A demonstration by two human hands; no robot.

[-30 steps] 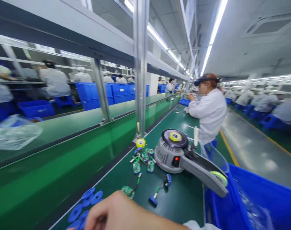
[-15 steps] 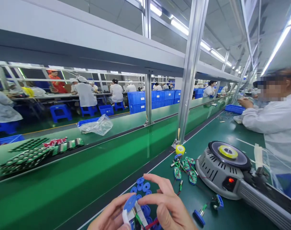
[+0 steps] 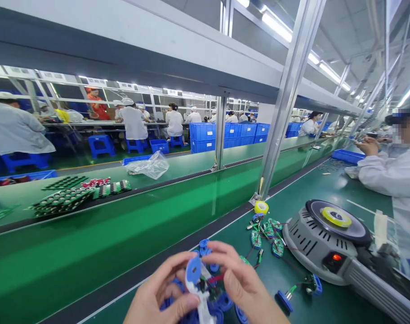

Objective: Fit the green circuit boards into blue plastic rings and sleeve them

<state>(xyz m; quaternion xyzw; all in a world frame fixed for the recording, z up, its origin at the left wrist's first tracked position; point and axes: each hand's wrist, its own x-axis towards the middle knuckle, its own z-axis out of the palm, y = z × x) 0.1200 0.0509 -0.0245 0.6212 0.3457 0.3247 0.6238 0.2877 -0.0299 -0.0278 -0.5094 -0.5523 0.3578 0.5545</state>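
Pinching blue disc on white bracket (image 3: 193,272) | left hand (image 3: 161,288), right hand (image 3: 242,283) both closed on it | markings unreadable

Benchtop tape dispenser (image 3: 318,240) with yellow tape roll on top, separate yellow tape roll (image 3: 261,207) by aluminium upright (image 3: 287,99), wired green circuit boards (image 3: 267,234) beside dispenser, green conveyor belt (image 3: 90,225), stacked blue crates (image 3: 225,137) beyond, co-worker in white smock (image 3: 398,175) at right, clear plastic bag (image 3: 147,166) on far bench

The fingers (image 3: 221,257) hide much of the white-and-blue part (image 3: 193,271), cut off by the bottom edge; small items (image 3: 331,165) far along the counter (image 3: 302,193) are too small to tell.
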